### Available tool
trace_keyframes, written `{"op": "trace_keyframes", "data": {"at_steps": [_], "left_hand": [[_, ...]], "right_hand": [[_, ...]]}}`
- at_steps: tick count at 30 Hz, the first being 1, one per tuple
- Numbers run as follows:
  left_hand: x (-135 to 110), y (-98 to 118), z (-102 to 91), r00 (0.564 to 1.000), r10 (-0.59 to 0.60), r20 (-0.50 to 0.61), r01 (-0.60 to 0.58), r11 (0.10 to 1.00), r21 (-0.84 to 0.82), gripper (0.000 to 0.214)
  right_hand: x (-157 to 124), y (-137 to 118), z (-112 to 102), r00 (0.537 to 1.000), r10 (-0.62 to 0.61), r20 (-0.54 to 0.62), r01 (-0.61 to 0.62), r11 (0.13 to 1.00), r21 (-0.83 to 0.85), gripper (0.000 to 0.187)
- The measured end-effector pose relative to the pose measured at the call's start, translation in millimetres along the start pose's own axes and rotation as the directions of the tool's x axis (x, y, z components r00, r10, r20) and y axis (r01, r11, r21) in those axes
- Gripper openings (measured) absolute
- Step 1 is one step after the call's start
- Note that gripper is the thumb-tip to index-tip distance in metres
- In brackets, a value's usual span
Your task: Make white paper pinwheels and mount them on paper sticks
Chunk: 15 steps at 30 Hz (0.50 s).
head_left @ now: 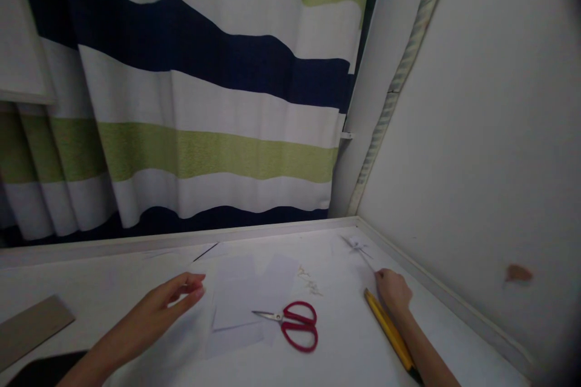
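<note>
Fingers of right hand (394, 291) pinch a thin stick (368, 260); left hand (170, 297) spread slack beside paper (236, 299).

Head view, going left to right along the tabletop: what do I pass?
Brown cardboard strip → left hand → red scissors → right hand. The white paper sheets and the yellow stick overlap their neighbours, so they are left out.
</note>
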<state>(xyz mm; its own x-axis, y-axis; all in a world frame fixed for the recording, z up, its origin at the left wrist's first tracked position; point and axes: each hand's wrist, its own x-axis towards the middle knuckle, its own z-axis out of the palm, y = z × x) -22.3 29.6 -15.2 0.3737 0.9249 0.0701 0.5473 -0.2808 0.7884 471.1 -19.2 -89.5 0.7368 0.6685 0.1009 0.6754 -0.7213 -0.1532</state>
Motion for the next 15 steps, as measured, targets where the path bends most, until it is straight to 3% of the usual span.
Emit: {"op": "trace_keyframes", "data": {"at_steps": [6, 10, 12, 15], "left_hand": [[-10.8, 14.6, -13.3, 0.999, -0.001, -0.040, 0.003, 0.998, 0.066, 0.032], [-25.6, 26.9, -21.5, 0.996, 0.046, -0.081, -0.039, 0.995, 0.090, 0.029], [-32.1, 26.8, -23.7, 0.996, 0.042, -0.077, -0.029, 0.987, 0.161, 0.029], [-41.7, 19.9, -20.7, 0.998, 0.030, -0.048, -0.014, 0.950, 0.313, 0.031]], "right_hand": [[-5.0, 1.9, -8.1, 0.998, -0.057, -0.021, 0.056, 0.997, -0.056, 0.023], [-15.1, -15.6, -24.7, 0.978, -0.199, -0.063, 0.195, 0.979, -0.067, 0.023], [-27.7, -37.9, -32.3, 0.937, -0.343, -0.061, 0.341, 0.939, -0.041, 0.022], [-65.1, -82.5, -39.6, 0.813, -0.581, -0.043, 0.582, 0.812, 0.032, 0.023]]}}
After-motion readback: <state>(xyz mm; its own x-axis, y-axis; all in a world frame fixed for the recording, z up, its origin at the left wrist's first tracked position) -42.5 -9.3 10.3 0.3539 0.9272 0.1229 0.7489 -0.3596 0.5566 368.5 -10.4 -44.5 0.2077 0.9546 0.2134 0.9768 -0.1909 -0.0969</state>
